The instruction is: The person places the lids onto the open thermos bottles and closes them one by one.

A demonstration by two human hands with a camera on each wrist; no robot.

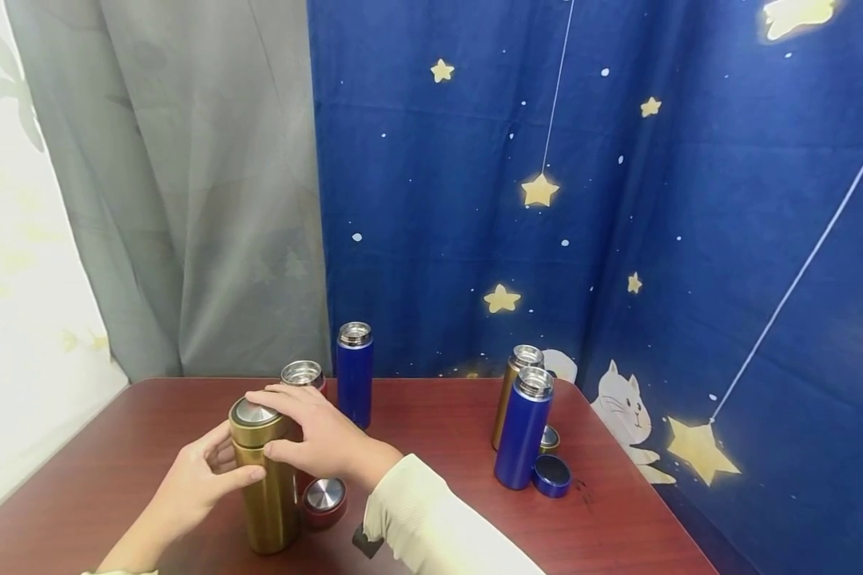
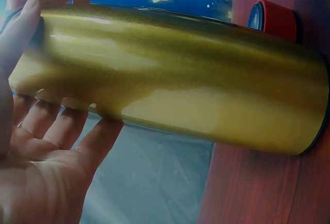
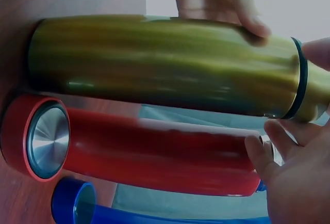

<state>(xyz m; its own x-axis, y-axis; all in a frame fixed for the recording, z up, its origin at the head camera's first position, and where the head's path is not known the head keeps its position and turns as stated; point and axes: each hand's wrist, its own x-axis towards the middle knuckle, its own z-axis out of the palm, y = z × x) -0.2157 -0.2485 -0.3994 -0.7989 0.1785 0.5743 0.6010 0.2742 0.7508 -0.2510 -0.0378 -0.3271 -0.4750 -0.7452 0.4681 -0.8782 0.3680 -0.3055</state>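
A gold vacuum flask (image 1: 272, 511) stands upright at the front left of the table, its gold lid (image 1: 252, 433) with a silver top seated on it. My left hand (image 1: 192, 485) holds the upper body, thumb in front and fingers behind. Over the top comes my right hand (image 1: 324, 435), gripping the lid between thumb and fingers. In the right wrist view, a dark ring (image 3: 297, 79) shows between body and lid. Just behind stands an uncapped red flask (image 3: 160, 154), partly hidden by my right hand in the head view. Its red lid (image 1: 324, 503) lies beside the gold flask's base.
An uncapped blue flask (image 1: 355, 379) stands at the back. To the right, another open blue flask (image 1: 523, 435) partly covers an open gold flask (image 1: 503, 407); a blue lid (image 1: 551, 477) and a gold lid (image 1: 550, 437) lie beside them. Curtains (image 1: 431, 200) hang behind the table (image 1: 431, 479).
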